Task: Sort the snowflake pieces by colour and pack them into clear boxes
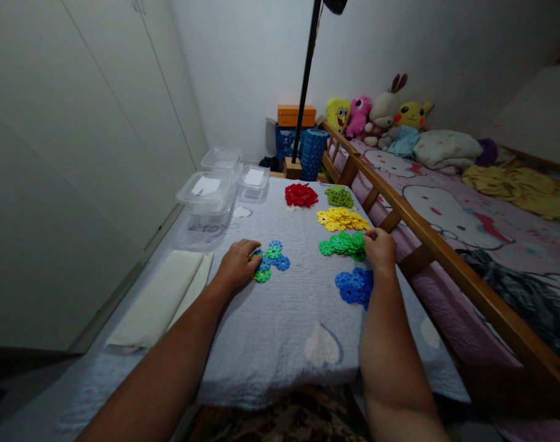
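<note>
My left hand [238, 264] rests on the cloth with its fingers curled over the left end of a flat cluster of joined snowflake discs [274, 252]. Blue and green discs show in it, with a little yellow by the fingertips. At the right end of a pile of green snowflake discs [342, 243], the fingers of my right hand [380, 247] are pinched together. What lies between those fingertips is hidden. Nearer to me, a blue disc pile [352, 285] is partly covered by my right forearm. Just beyond the green pile lies a yellow disc pile [342, 218].
Red discs [301, 195] and lime-green discs [339, 196] are heaped at the back. Clear plastic boxes [209, 193] stand at the back left, near a folded cream cloth [158, 298]. A wooden bed rail [413, 221] borders the right side. A black pole [306, 86] rises behind the table.
</note>
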Demonstrator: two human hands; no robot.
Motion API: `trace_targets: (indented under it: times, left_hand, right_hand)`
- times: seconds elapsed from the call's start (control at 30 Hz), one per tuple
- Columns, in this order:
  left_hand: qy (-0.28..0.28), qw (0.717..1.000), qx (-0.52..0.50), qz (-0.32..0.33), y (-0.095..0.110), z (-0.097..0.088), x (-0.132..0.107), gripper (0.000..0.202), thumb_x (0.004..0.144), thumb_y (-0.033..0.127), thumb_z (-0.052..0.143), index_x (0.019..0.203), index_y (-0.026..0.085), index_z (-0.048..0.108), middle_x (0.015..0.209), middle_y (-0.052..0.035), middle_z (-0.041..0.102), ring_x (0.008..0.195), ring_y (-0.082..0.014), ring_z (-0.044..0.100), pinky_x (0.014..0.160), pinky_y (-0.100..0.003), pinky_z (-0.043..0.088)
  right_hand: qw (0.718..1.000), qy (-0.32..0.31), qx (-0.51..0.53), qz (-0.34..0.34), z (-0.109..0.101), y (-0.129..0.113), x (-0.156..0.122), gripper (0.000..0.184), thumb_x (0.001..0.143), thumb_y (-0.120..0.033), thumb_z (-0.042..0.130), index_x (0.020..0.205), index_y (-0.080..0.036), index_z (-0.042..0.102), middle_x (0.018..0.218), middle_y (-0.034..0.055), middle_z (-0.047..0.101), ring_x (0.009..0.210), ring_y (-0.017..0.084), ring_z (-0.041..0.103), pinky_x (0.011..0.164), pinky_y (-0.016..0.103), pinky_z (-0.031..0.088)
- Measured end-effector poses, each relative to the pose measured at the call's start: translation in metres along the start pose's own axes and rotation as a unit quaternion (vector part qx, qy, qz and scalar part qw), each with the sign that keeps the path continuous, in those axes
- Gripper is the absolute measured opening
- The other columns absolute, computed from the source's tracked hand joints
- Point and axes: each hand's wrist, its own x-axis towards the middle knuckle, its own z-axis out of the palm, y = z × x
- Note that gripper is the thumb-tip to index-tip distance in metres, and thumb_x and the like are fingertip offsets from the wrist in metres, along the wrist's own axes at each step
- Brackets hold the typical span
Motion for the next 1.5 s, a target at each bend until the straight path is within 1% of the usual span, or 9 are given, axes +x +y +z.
trace_targets:
  times: [0.43,0.53,0.63,0.73,0.87,0.93,1.03,1.2,1.5]
  left_hand:
    - [0.005,1.0,-0.008,-0.006,0.002,-0.002,-0.001,0.036,0.086,0.036,0.055,0.113,0.018,0.071,0.111,-0.0121,0.072,0.106,-0.0282,0.064,0.1,-0.045,0.05]
    - [0.005,1.0,-0.007,-0.005,0.002,-0.003,-0.001,0.036,0.086,0.036,0.056,0.113,0.018,0.071,0.113,-0.0131,0.072,0.107,-0.0292,0.064,0.101,-0.047,0.049]
    - [0.002,1.0,-0.003,-0.007,0.003,-0.004,-0.001,0.036,0.086,0.037,0.056,0.114,0.017,0.071,0.114,-0.0134,0.072,0.109,-0.0294,0.064,0.102,-0.046,0.049]
    - [0.0,1.0,0.004,-0.015,0.004,-0.006,-0.001,0.037,0.087,0.037,0.056,0.114,0.017,0.07,0.115,-0.0134,0.071,0.11,-0.0294,0.064,0.104,-0.046,0.048]
    - [0.012,0.999,0.015,-0.033,0.004,-0.009,-0.002,0.037,0.088,0.038,0.055,0.115,0.017,0.07,0.118,-0.014,0.071,0.112,-0.03,0.063,0.106,-0.046,0.047]
    - [0.022,0.999,0.018,-0.044,0.003,-0.009,-0.002,0.037,0.089,0.038,0.055,0.116,0.018,0.07,0.118,-0.0132,0.071,0.112,-0.0296,0.063,0.105,-0.045,0.047]
    - [0.026,0.997,0.026,-0.066,0.003,-0.011,-0.002,0.035,0.089,0.037,0.056,0.115,0.019,0.071,0.116,-0.012,0.072,0.109,-0.0286,0.064,0.101,-0.043,0.049]
    - [-0.007,0.993,0.049,-0.105,0.007,-0.013,-0.003,0.038,0.091,0.035,0.055,0.12,0.015,0.068,0.116,-0.0132,0.07,0.105,-0.0255,0.066,0.094,-0.036,0.051]
    - [-0.024,0.991,0.071,-0.113,0.01,-0.013,-0.004,0.037,0.091,0.036,0.058,0.121,0.018,0.068,0.118,-0.0118,0.068,0.107,-0.0253,0.066,0.092,-0.034,0.05]
  right_hand:
    - [0.999,-0.029,-0.025,-0.004,0.007,0.008,0.001,0.02,0.075,-0.018,0.054,0.083,-0.019,0.073,0.085,0.009,0.075,0.08,0.025,0.066,0.077,0.032,0.049]
    - [1.0,-0.005,-0.008,-0.013,0.005,-0.001,-0.001,0.022,0.079,-0.019,0.053,0.088,-0.017,0.073,0.091,0.0112,0.076,0.085,0.025,0.067,0.083,0.033,0.049]
    - [0.997,-0.001,0.029,-0.074,0.01,-0.023,-0.011,0.022,0.083,-0.02,0.052,0.091,-0.017,0.071,0.097,0.0121,0.075,0.088,0.024,0.065,0.087,0.034,0.048]
    - [0.98,-0.063,0.075,-0.171,0.023,-0.053,-0.032,0.018,0.086,-0.021,0.053,0.09,-0.019,0.071,0.097,0.0091,0.074,0.092,0.023,0.064,0.088,0.034,0.048]
    - [0.923,-0.199,0.095,-0.316,0.042,-0.087,-0.066,0.014,0.088,-0.022,0.06,0.094,-0.02,0.073,0.098,0.008,0.073,0.095,0.023,0.062,0.094,0.036,0.044]
    - [0.898,-0.249,0.079,-0.353,0.049,-0.097,-0.082,0.014,0.089,-0.022,0.063,0.098,-0.019,0.074,0.102,0.0091,0.072,0.099,0.023,0.061,0.096,0.036,0.043]
    - [0.881,-0.286,0.043,-0.374,0.056,-0.106,-0.1,0.018,0.09,-0.024,0.067,0.106,-0.018,0.074,0.107,0.0103,0.07,0.103,0.024,0.058,0.096,0.036,0.042]
    - [0.872,-0.295,0.001,-0.391,0.06,-0.111,-0.112,0.028,0.088,-0.028,0.071,0.113,-0.015,0.072,0.11,0.0114,0.066,0.104,0.025,0.055,0.093,0.035,0.042]
    - [0.881,-0.323,0.069,-0.339,0.059,-0.111,-0.109,0.019,0.08,-0.016,0.072,0.098,-0.017,0.066,0.097,0.0054,0.068,0.088,0.018,0.056,0.081,0.029,0.041]
